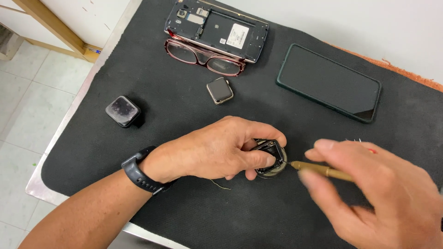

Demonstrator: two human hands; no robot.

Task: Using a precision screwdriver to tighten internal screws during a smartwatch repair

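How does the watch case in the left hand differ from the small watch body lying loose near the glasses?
The opened watch case is pinned by the left hand, its insides exposed, with the brass-coloured tool from the right hand at its edge. The closed watch body lies untouched, dark screen up, pale metal rim showing. The held one looks dark-framed. Both are small, squarish, strapless, on the black mat.

Glasses (pixel 203 54), two phones (pixel 328 82), two watches (pixel 219 90) on mat (pixel 175 115).

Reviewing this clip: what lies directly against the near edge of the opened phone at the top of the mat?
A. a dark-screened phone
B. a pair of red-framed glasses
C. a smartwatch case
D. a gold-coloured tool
B: the red-framed glasses lie tucked against the opened phone, partly under its edge.
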